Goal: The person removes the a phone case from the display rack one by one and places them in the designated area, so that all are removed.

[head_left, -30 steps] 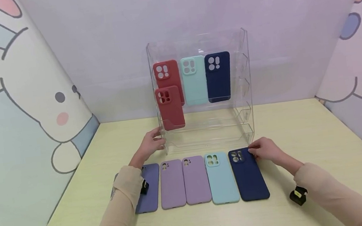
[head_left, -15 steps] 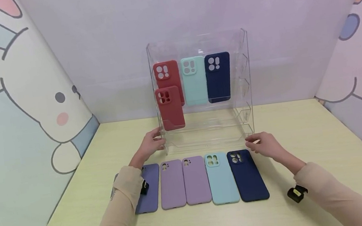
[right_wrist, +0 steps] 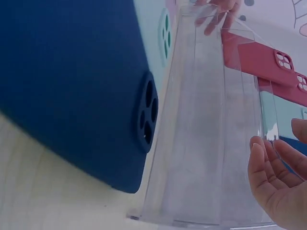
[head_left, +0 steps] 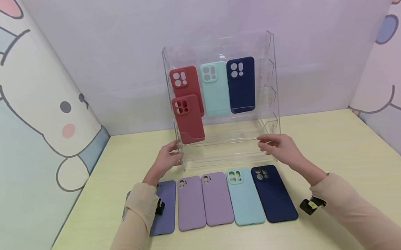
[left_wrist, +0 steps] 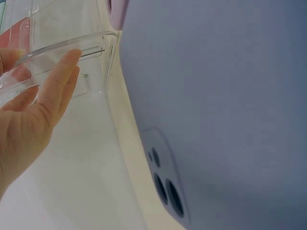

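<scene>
A clear acrylic display rack (head_left: 232, 160) stands at the middle of the table. My left hand (head_left: 167, 158) holds its lower left side; in the left wrist view the fingers (left_wrist: 60, 84) lie along the clear panel. My right hand (head_left: 281, 148), holding nothing, hovers before the rack's lower right part, its fingers loosely bent. Below it lies a dark blue phone case (head_left: 275, 195), flat beside a light turquoise phone case (head_left: 247, 198). Two red phone cases (head_left: 190, 122), a mint case (head_left: 216, 94) and another dark blue case (head_left: 242, 85) stand in the rack.
Two lilac phone cases (head_left: 190, 204) lie in the front row, with blue-violet cases (head_left: 167, 211) to their left, partly under my left forearm. Walls printed with cartoon figures (head_left: 52, 96) flank the pale wooden table (head_left: 335, 134).
My right hand has let go of the dark blue case on the table and moved up and left toward the rack. The left hand stays at the rack's side.
</scene>
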The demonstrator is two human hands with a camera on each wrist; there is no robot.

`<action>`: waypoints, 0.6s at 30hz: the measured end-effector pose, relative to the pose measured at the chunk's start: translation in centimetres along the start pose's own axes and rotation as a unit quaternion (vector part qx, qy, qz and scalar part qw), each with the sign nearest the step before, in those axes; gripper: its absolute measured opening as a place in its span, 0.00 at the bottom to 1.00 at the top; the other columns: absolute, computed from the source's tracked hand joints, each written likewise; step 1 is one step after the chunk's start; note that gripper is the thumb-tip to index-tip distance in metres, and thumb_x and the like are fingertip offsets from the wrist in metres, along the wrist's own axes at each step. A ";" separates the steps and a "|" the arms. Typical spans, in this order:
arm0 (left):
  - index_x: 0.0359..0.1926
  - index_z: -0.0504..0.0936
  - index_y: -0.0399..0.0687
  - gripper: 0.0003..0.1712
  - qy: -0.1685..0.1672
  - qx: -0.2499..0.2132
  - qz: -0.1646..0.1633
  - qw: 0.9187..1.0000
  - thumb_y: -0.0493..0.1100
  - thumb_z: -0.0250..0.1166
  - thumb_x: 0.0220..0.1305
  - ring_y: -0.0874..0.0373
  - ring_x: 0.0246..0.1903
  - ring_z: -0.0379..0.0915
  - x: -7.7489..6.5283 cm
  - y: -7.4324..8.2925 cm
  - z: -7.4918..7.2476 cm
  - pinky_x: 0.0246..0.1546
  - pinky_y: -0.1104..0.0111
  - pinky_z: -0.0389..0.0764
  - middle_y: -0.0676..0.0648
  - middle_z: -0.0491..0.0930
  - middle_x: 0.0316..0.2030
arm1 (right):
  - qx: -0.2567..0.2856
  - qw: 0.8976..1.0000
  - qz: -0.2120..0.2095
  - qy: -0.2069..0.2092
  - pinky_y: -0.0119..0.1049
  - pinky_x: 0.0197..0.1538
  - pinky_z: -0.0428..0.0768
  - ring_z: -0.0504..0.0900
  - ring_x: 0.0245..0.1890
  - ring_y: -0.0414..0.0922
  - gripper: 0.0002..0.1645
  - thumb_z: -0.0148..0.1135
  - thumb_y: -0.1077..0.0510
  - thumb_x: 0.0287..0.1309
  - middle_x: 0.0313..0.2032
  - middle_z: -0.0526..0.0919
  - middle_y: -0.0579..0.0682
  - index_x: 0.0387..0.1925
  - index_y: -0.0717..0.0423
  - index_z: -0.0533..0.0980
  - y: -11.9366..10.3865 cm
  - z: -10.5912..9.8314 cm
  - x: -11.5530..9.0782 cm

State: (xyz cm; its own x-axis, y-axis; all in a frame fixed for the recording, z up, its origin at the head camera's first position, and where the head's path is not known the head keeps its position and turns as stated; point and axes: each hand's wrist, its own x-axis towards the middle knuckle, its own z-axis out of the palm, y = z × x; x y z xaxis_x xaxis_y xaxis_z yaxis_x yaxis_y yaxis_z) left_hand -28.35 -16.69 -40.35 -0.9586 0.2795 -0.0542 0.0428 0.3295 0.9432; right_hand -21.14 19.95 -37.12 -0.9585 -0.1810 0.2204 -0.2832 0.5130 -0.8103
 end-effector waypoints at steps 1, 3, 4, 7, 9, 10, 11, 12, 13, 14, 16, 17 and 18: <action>0.69 0.55 0.45 0.36 -0.001 0.000 0.001 1.000 0.31 0.54 0.59 0.44 0.52 0.68 0.0 0.0 0.0 0.38 0.64 0.81 0.36 0.63 0.60 | 0.005 1.000 -0.002 0.001 0.43 0.37 0.81 0.80 0.38 0.55 0.22 0.56 0.56 0.60 0.43 0.79 0.62 0.52 0.66 0.73 -0.3 0.1 0.2; 0.69 0.54 0.45 0.36 -0.003 -0.001 0.003 1.000 0.31 0.53 0.59 0.43 0.53 0.68 0.0 0.0 -0.1 0.38 0.63 0.81 0.35 0.62 0.60 | 0.015 1.000 -0.006 0.004 0.38 0.37 0.81 0.80 0.37 0.51 0.22 0.56 0.55 0.60 0.43 0.79 0.61 0.53 0.65 0.73 -1.0 0.4 0.7; 0.69 0.54 0.44 0.36 -0.005 -0.002 0.004 1.000 0.31 0.53 0.59 0.42 0.53 0.67 -0.1 0.0 -0.1 0.38 0.63 0.81 0.34 0.62 0.60 | 0.018 1.000 -0.009 0.006 0.36 0.36 0.81 0.80 0.36 0.49 0.22 0.56 0.55 0.60 0.43 0.79 0.61 0.52 0.65 0.73 -1.3 0.6 0.9; 0.69 0.54 0.44 0.36 -0.007 -0.004 0.001 1.000 0.31 0.53 0.59 0.42 0.53 0.67 -0.1 0.1 -0.1 0.38 0.64 0.81 0.34 0.62 0.61 | 0.024 1.000 -0.016 0.011 0.31 0.34 0.79 0.80 0.34 0.43 0.22 0.57 0.55 0.60 0.43 0.80 0.60 0.53 0.63 0.73 -2.0 0.9 1.5; 0.69 0.53 0.43 0.36 -0.011 -0.008 -0.001 1.000 0.30 0.53 0.59 0.41 0.54 0.67 -0.2 0.4 -0.1 0.38 0.65 0.81 0.34 0.61 0.61 | 0.029 0.999 -0.023 0.010 0.30 0.35 0.79 0.80 0.34 0.41 0.22 0.56 0.55 0.60 0.43 0.80 0.60 0.53 0.63 0.73 -2.3 1.1 2.0; 0.69 0.53 0.42 0.36 -0.013 -0.010 0.000 1.000 0.30 0.53 0.59 0.41 0.54 0.66 -0.3 0.6 -0.1 0.38 0.64 0.81 0.33 0.61 0.61 | 0.030 0.999 -0.026 0.010 0.29 0.35 0.79 0.80 0.34 0.41 0.22 0.56 0.55 0.60 0.44 0.80 0.60 0.53 0.63 0.73 -2.5 1.2 2.2; 0.68 0.53 0.42 0.36 -0.015 -0.013 0.000 1.000 0.30 0.53 0.59 0.40 0.54 0.66 -0.5 0.9 -0.1 0.39 0.64 0.81 0.32 0.60 0.61 | 0.035 0.999 -0.027 0.011 0.30 0.36 0.79 0.80 0.34 0.41 0.22 0.56 0.55 0.60 0.44 0.80 0.60 0.53 0.63 0.73 -2.7 1.3 2.5; 0.68 0.53 0.40 0.36 -0.018 -0.014 0.000 1.000 0.29 0.53 0.59 0.39 0.54 0.66 -0.7 1.2 -0.1 0.39 0.63 0.81 0.32 0.60 0.61 | 0.039 0.999 -0.029 0.013 0.30 0.36 0.80 0.80 0.34 0.41 0.22 0.56 0.55 0.60 0.44 0.80 0.60 0.54 0.63 0.73 -2.8 1.4 2.8; 0.68 0.52 0.39 0.36 -0.020 -0.015 0.001 1.000 0.29 0.53 0.59 0.38 0.54 0.65 -0.9 1.5 -0.1 0.39 0.63 0.81 0.31 0.59 0.61 | 0.046 0.998 -0.028 0.015 0.32 0.37 0.80 0.80 0.35 0.40 0.22 0.57 0.55 0.60 0.44 0.80 0.60 0.54 0.63 0.73 -3.0 1.5 3.1; 0.68 0.52 0.39 0.36 -0.022 -0.016 0.001 1.000 0.29 0.52 0.59 0.38 0.55 0.64 -1.1 1.8 -0.1 0.40 0.62 0.81 0.31 0.59 0.61 | 0.049 0.998 -0.029 0.018 0.33 0.37 0.81 0.79 0.35 0.40 0.23 0.57 0.56 0.60 0.44 0.79 0.60 0.54 0.63 0.73 -3.2 1.6 3.4; 0.68 0.51 0.37 0.36 -0.025 -0.014 -0.001 1.000 0.28 0.52 0.60 0.37 0.55 0.64 -1.5 2.4 0.0 0.40 0.62 0.80 0.30 0.58 0.61 | 0.058 0.998 -0.032 0.024 0.34 0.37 0.81 0.80 0.34 0.39 0.23 0.57 0.56 0.59 0.44 0.79 0.60 0.54 0.63 0.73 -3.7 1.8 3.9; 0.68 0.51 0.37 0.36 -0.026 -0.014 -0.003 1.000 0.28 0.52 0.60 0.37 0.55 0.63 -1.6 2.6 0.0 0.40 0.61 0.80 0.30 0.58 0.61 | 0.061 0.997 -0.034 0.026 0.34 0.37 0.81 0.79 0.34 0.39 0.23 0.57 0.56 0.59 0.45 0.79 0.60 0.54 0.63 0.73 -3.9 1.8 4.2; 0.68 0.50 0.37 0.36 -0.026 -0.012 -0.003 1.000 0.28 0.52 0.60 0.36 0.55 0.63 -1.6 2.6 0.0 0.40 0.62 0.80 0.30 0.58 0.61 | 0.064 0.997 -0.035 0.027 0.33 0.37 0.81 0.79 0.34 0.39 0.23 0.57 0.56 0.59 0.45 0.79 0.59 0.54 0.63 0.73 -4.2 1.9 4.4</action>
State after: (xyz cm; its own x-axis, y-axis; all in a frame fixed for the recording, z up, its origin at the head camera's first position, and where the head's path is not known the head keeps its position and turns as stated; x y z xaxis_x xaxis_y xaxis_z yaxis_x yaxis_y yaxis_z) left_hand -26.69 -16.24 -37.79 -0.9431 0.3238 -0.0754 0.0301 0.3089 0.9506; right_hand -24.12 15.40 -33.83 -0.9380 -0.1647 0.3051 -0.3460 0.3896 -0.8535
